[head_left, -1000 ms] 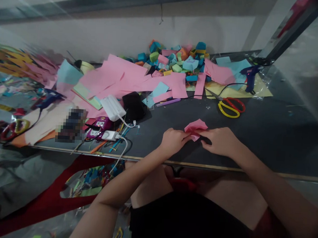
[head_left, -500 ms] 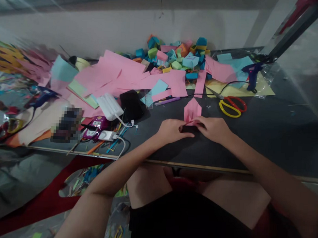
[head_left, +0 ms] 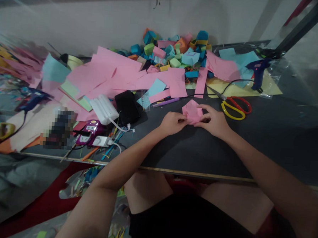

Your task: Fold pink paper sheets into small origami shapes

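Observation:
A small folded piece of pink paper (head_left: 191, 112) is held between my two hands above the dark table (head_left: 170, 151). My left hand (head_left: 173, 123) pinches its lower left edge with thumb and fingertips. On the other side, my right hand (head_left: 214, 121) has its thumb at the bottom corner and its index finger along the upper right edge. The paper's sides stand up around a hollow middle. Scissors with one red and one yellow handle (head_left: 236, 107) lie just right of my right hand. A purple pen (head_left: 166, 102) is up and left of the paper.
Pink sheets (head_left: 110, 72) spread across the back, beside a heap of coloured folded paper pieces (head_left: 175, 54). A blue glue gun (head_left: 258, 72) stands at the back right, its cord crossing behind my hands. A white power bank (head_left: 104, 109) and a black pouch (head_left: 127, 106) lie left.
The pink paper's pointed upper flap no longer stands up, and the piece looks more compact. My right index finger has moved up along its edge. My left fingers have closed in on its corner.

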The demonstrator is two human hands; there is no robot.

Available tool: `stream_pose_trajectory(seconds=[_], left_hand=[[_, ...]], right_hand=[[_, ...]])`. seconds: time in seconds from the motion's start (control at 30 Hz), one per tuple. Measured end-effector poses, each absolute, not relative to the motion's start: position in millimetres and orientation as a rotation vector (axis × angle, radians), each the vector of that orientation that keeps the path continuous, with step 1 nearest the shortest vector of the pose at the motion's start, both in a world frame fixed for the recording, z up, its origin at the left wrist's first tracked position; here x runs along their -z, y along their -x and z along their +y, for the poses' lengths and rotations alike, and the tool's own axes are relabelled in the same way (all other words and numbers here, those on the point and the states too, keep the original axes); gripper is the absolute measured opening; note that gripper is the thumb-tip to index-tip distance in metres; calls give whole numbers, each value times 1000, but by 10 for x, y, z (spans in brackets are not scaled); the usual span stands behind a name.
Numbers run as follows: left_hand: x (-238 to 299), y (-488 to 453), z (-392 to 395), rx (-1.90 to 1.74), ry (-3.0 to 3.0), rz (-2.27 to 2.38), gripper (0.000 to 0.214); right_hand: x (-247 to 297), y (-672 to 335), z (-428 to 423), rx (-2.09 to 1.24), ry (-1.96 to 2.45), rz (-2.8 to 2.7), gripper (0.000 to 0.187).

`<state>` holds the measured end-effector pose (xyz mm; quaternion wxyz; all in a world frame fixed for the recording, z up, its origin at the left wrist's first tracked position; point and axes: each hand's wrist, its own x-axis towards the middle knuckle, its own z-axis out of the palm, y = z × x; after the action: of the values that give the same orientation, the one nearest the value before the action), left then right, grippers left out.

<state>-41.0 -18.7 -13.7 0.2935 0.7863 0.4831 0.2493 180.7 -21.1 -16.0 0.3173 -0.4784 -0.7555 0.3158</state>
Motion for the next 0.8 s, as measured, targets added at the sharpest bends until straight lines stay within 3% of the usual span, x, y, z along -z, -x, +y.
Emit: stream_pose_trajectory(seconds=[0.17,0.63,0.7,0.8], left_hand=[[149,401,-218,-765,-1966,1282,52],[62,324,-267,-699,-1874,1391,54],[40,299,-283,-686,-1905,1438,51],[37,280,-305,-668,-1928,1491,48]], right_hand=[[169,-1780,-228,-945,1251,-1909,53],[99,-1776,-252,-1032,1240,-1907,67],[103,-1775,-267,-973,1218,-1947,56],[112,-1766,-289,-885,1194,-2017,22]])
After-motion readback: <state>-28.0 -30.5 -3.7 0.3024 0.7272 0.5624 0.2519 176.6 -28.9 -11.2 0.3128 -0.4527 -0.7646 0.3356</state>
